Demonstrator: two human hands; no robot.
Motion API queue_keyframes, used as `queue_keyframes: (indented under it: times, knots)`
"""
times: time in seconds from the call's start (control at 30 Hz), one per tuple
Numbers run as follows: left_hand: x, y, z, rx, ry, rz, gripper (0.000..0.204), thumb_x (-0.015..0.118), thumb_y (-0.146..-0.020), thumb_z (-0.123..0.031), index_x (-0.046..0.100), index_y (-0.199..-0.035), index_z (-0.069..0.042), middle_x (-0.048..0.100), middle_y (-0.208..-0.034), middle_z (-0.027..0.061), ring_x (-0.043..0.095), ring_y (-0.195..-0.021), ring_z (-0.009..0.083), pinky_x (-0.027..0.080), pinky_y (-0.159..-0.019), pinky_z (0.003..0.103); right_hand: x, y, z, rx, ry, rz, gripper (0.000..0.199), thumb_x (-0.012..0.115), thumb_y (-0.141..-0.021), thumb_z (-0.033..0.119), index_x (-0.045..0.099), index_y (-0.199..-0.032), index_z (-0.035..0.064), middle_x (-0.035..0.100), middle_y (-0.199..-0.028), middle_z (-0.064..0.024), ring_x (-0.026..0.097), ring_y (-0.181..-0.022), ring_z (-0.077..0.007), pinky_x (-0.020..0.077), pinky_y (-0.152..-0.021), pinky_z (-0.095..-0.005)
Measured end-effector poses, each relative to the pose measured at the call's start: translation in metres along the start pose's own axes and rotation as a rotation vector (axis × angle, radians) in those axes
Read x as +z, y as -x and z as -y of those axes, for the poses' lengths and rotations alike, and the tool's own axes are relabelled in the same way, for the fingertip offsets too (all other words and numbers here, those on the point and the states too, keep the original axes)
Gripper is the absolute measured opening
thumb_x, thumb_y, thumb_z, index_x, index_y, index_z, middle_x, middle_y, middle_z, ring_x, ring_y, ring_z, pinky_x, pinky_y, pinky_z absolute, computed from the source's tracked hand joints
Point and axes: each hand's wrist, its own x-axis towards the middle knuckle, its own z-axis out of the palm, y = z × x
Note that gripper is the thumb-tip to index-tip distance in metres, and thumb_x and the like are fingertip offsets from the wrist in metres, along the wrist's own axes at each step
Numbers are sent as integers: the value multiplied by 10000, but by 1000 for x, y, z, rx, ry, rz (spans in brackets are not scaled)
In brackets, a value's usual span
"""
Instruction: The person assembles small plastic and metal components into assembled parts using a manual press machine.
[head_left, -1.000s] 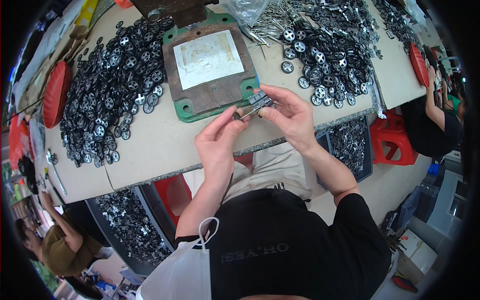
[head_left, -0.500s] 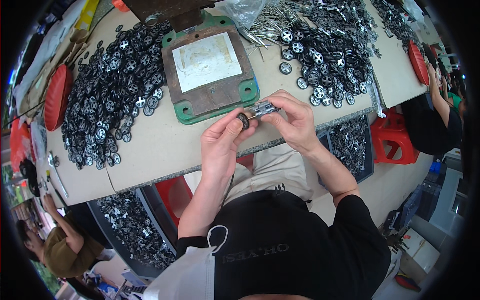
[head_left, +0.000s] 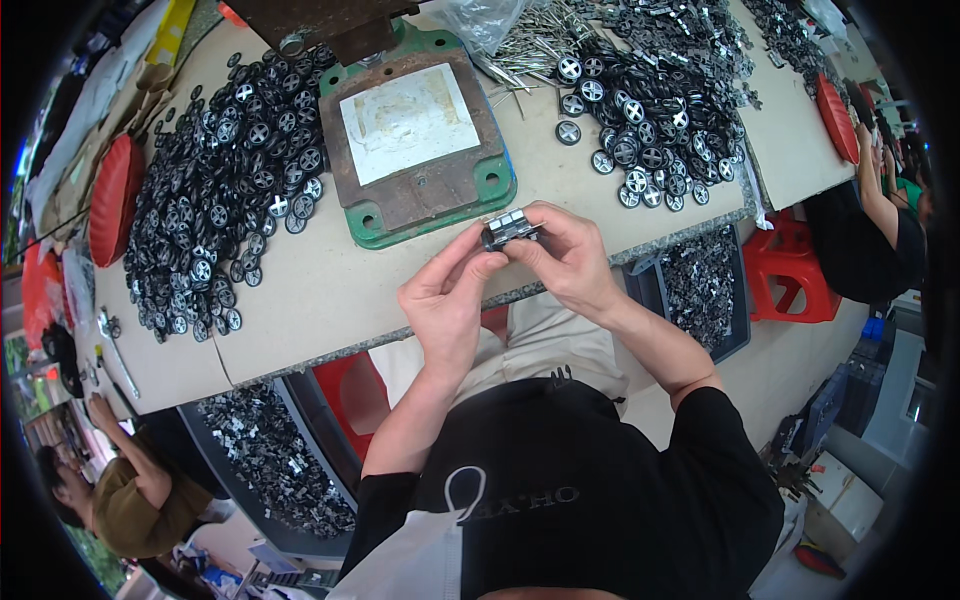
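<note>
Both my hands hold one small metal part with a black wheel (head_left: 508,229) just above the table's front edge. My left hand (head_left: 447,300) pinches its left end with thumb and forefinger. My right hand (head_left: 566,252) grips its right end from above. Just beyond the part lies a rusty brown press plate on a green base (head_left: 412,140) with a pale square in its middle.
A large heap of black wheels (head_left: 225,190) covers the table's left, another heap with metal pins (head_left: 650,90) the right. Red dishes (head_left: 110,198) sit at both ends. Bins of metal parts (head_left: 700,290) stand below the table, beside a red stool (head_left: 790,270). Other people work at left and right.
My hands have shifted slightly and turned the small part between them; it stays held above the table edge.
</note>
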Motion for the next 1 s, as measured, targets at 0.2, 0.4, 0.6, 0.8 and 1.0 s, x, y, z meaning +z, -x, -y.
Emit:
queue_keyframes:
  times: [0.2,0.4,0.6,0.8,1.0]
  knots:
    - [-3,-14,0,-182,139,119,326,573,-849,17,541,-1173,43,598,-1103,108,566,-999,149,468,-866,272,-1,-4,16,-111,188,-18,270,640,-781,35,606,-1040,-31,586,-960,-110,588,-841,-163,462,-746,-270]
    - [-16,-13,4,-255,380,206,309,500,-900,-31,491,-1207,5,575,-1129,123,576,-1015,205,506,-871,372,-44,-32,37,-26,385,219,318,645,-775,110,608,-1067,-10,595,-953,-126,596,-851,-251,467,-768,-323]
    - [-18,-16,1,-367,424,207,304,492,-913,-66,491,-1211,-7,565,-1138,119,581,-996,207,506,-872,380,-89,-81,24,-281,1204,47,246,613,-750,66,634,-986,1,600,-967,-135,547,-930,-300,449,-823,-366]
    - [-19,-16,3,-395,409,185,300,491,-915,-78,489,-1207,-8,571,-1120,116,581,-994,208,510,-868,384,-92,-104,23,-306,1217,93,198,607,-733,32,649,-926,19,595,-923,-112,545,-945,-289,451,-819,-366]
    - [-19,-18,0,-382,427,225,311,486,-919,-85,472,-1218,-1,572,-1118,119,583,-1010,224,505,-876,379,-99,-117,45,-63,1231,459,207,641,-694,18,630,-899,38,567,-923,-104,530,-974,-279,434,-840,-345]
